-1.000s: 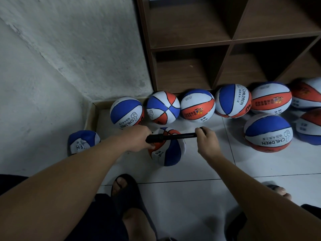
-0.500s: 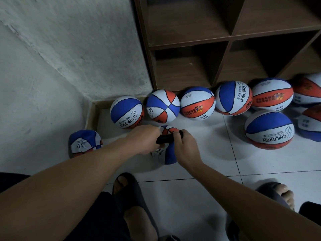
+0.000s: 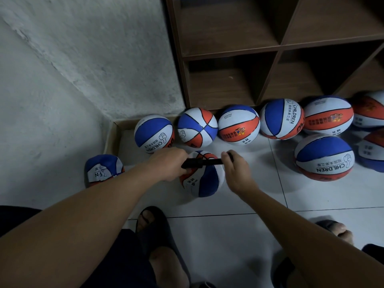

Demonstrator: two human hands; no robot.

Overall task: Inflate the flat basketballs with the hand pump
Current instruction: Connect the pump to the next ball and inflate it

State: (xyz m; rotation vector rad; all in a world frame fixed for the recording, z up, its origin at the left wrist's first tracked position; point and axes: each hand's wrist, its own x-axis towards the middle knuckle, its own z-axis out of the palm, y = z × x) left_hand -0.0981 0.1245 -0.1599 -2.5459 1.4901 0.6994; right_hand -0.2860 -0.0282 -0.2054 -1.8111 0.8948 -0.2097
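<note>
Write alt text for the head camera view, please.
Two hands work a black hand pump over a half-flat basketball on white tiles: left hand grips the barrel, right hand the handle. Inflated balls line a wooden shelf.

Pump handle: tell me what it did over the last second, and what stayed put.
The right hand pushed the handle in toward the left hand, closing the pump, and has now drawn it partway back out to the right. Neither grip let go: the left hand holds the barrel, the right the handle. The ball under the pump, the crumpled flat ball at the left and the row by the shelf stayed put.
</note>
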